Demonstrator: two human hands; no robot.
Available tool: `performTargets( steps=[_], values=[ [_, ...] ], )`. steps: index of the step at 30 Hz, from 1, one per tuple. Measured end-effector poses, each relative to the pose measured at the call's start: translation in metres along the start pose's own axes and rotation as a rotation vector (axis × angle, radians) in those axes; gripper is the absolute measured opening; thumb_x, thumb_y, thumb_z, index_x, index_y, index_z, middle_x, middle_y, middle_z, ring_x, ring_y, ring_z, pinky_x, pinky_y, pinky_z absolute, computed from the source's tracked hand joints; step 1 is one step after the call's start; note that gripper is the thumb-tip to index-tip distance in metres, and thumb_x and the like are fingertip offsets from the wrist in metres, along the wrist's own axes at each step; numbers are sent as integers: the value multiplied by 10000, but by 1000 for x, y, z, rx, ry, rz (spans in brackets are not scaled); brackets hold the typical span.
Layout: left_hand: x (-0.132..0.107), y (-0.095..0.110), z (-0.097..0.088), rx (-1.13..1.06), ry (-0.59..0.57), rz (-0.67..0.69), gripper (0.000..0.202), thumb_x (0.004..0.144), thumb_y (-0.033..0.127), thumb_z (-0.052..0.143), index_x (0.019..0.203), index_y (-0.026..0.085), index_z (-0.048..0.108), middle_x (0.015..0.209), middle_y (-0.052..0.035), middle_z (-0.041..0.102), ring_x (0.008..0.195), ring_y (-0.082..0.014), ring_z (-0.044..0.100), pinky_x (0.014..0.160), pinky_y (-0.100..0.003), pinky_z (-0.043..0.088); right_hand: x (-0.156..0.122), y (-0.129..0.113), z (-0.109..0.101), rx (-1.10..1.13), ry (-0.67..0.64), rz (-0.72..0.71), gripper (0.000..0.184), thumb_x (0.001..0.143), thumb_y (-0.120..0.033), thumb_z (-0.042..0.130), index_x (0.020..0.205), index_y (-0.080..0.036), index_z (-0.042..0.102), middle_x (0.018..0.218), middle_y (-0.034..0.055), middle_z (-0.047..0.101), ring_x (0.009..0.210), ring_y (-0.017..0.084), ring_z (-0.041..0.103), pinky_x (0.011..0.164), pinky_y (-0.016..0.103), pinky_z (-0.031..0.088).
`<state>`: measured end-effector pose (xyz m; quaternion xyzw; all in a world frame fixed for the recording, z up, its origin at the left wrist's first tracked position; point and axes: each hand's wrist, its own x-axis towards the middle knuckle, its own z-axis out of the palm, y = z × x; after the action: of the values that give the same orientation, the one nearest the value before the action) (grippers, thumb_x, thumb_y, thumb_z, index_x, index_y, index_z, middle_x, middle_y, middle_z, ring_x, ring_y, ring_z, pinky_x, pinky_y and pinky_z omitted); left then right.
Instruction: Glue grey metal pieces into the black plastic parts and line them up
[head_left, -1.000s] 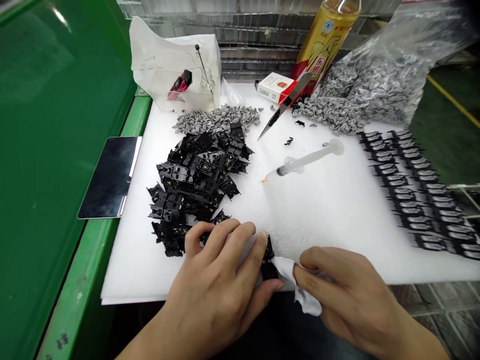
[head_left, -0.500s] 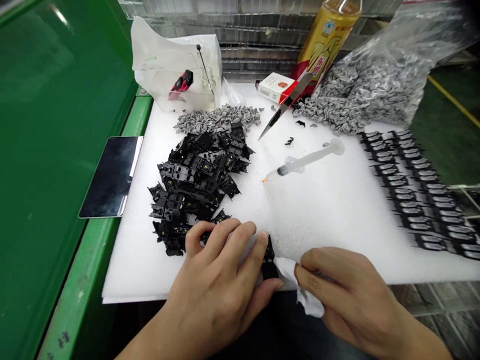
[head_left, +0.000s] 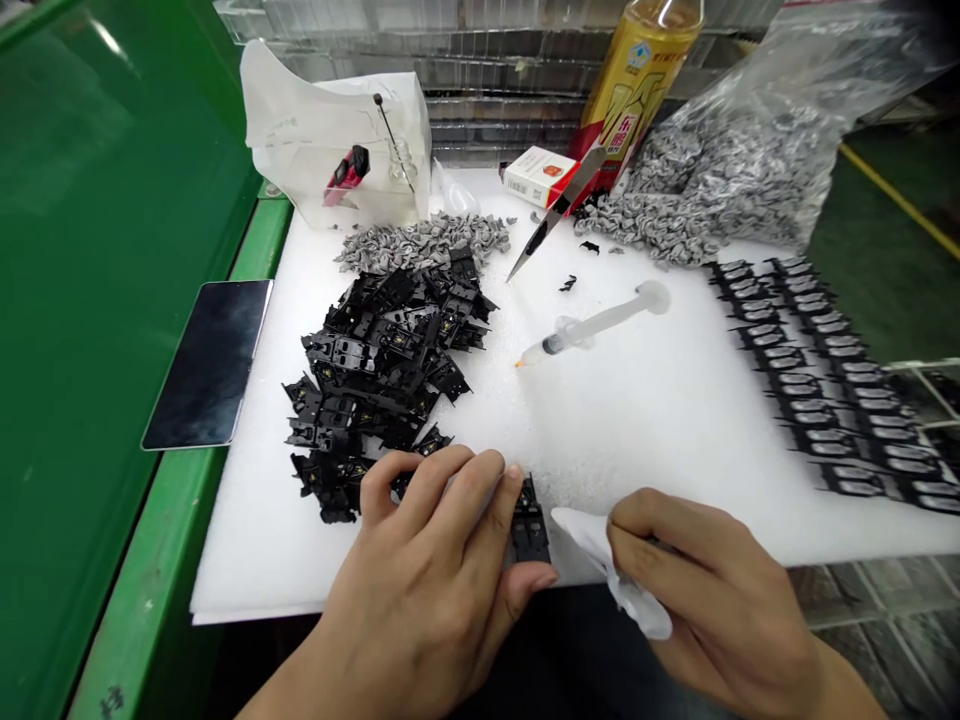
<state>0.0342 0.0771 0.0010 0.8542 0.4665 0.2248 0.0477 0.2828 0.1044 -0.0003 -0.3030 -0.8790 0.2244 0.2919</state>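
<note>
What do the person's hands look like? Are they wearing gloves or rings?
No gloves. The left hand and the right hand are both bare, with short, plain nails and no rings. Down to the picture's edge, no sleeve, watch or bracelet shows on either side.

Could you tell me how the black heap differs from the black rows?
The black heap is jumbled and piled; the black rows lie flat and ordered. The black heap meets the left hand; the black rows lie clear of the right hand. Both rest on the foam sheet.
</note>
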Motion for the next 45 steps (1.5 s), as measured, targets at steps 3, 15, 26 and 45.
performTargets(
  steps=[3,15,26,45],
  values=[
    [0,0,0,6,-1,-1,427,1111,355,499,1375,64,665,1350,-178,683,1231,-336,562,1063,-524,297,-1,1,0,-37,-28,10,229,939,35,499,957,-176,586,791,28,557,634,134,466,545,295,347],
    [1,1,1,2,12,-3,394,1088,355,579,1368,97,679,1298,-144,713,1223,-308,579,1062,-494,306,0,2,-1,-112,-104,-39,263,973,-4,458,1061,-165,647,785,23,589,625,158,492,560,317,370],
    [2,1,1,-14,6,-12,398,1082,369,584,1366,108,682,1306,-141,706,1233,-309,569,1060,-490,301,0,1,1,-194,-111,-58,283,960,12,473,1082,-178,643,773,15,587,607,162,490,537,321,377],
    [-9,-10,19,204,311,105,476,1020,556,622,1230,142,729,1176,-74,754,1111,-244,615,1015,-434,361,-4,23,-32,-489,-22,20,250,1006,-251,628,1251,-228,673,1327,135,740,1177,315,734,928,457,640]
  ],
)
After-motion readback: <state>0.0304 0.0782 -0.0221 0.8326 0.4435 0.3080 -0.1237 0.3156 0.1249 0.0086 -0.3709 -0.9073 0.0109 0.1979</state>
